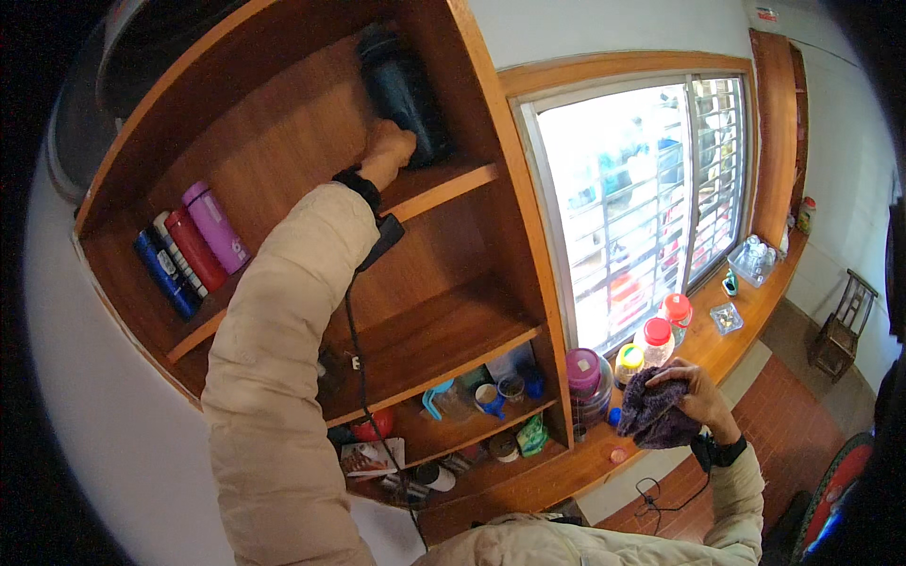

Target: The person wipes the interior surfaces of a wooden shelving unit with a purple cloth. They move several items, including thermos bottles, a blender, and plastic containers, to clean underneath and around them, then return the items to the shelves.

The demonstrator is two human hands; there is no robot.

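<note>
High on the upper shelf of a wooden shelf unit, my left hand is curled against the lower side of a large dark blue bottle. The bottle stands near the unit's right side wall; part of my grip is hidden and slightly blurred. A bunched dark purple cloth is held in my right hand, above the wooden ledge by the window. On the same upper shelf, farther left, a purple flask, a red flask, a pale slim one and a blue one stand side by side.
Lidded jars, a large purple-lidded container and a clear plastic tub line the ledge beneath a barred window. Cups and other small items fill the lower shelves. A black cable hangs from my left wrist. A chair stands at right.
</note>
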